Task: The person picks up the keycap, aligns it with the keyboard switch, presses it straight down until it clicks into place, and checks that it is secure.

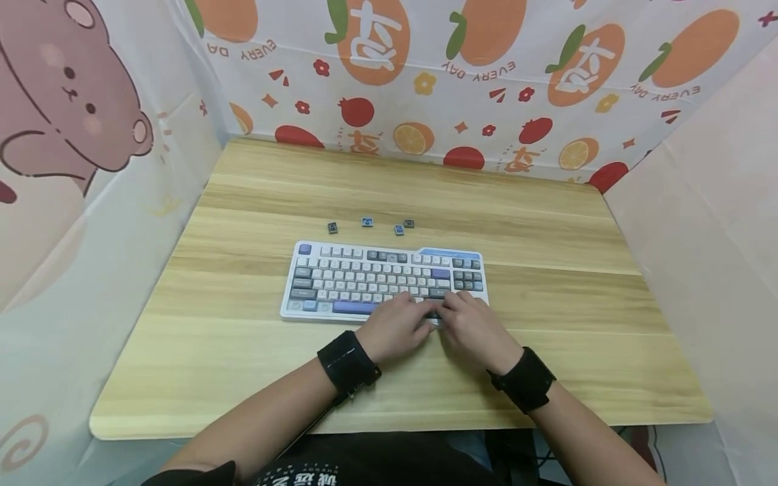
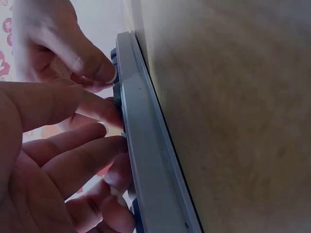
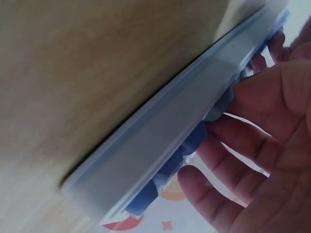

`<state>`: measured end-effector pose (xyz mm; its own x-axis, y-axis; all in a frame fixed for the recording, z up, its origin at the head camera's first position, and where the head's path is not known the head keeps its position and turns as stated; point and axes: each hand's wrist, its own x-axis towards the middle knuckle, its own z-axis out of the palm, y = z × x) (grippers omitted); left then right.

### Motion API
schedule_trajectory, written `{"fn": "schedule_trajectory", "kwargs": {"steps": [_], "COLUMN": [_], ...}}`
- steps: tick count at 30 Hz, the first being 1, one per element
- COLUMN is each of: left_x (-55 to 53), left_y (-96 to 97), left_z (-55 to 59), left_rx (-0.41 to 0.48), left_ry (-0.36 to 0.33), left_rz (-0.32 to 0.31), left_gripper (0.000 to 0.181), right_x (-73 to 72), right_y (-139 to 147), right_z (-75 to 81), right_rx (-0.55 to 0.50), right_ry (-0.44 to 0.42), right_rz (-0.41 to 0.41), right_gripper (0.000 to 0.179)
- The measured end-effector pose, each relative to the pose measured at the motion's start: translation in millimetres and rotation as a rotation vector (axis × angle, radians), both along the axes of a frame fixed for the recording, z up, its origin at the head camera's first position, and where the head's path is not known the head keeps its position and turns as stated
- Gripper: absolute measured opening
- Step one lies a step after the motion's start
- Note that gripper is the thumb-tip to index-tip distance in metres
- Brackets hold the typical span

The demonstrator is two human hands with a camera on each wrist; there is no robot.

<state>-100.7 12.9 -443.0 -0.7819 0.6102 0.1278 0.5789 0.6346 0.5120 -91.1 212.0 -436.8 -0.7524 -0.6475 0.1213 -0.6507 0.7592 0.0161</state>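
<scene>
A white keyboard with white, grey and purple keycaps lies on the table. My left hand rests over its lower right part, fingers bent loosely with tips at the front-row keys. Beside it my right hand reaches the same corner, its fingertips meeting the left ones. In the right wrist view, the right thumb and fingers touch a dark teal keycap; blue keycaps stand beside it. Whether these fingers pinch the keycap is hidden. The left wrist view shows the left fingers against the keyboard's edge.
Several small square key switches, among them one blue-topped switch and one dark switch, lie behind the keyboard. A wooden table holds everything. Printed cloth walls close off its back and sides.
</scene>
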Motion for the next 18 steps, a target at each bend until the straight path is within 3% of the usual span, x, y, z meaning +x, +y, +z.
{"fn": "schedule_trajectory", "kwargs": {"steps": [8,18], "left_x": [-4.6,-20.6], "left_y": [1.5,-10.6], "left_z": [6.6,29.7], "left_rx": [0.014,0.033], "left_ry": [-0.046,-0.215], "left_rz": [0.004,-0.061], "left_gripper": [0.030,0.027], "right_x": [1.1,8.7], "right_y": [5.0,1.8], "right_z": [-2.8,2.4], "right_rx": [-0.087,-0.134], "right_ry": [-0.048,-0.102], "right_rz": [-0.025,-0.131], "right_gripper": [0.040,0.038]}}
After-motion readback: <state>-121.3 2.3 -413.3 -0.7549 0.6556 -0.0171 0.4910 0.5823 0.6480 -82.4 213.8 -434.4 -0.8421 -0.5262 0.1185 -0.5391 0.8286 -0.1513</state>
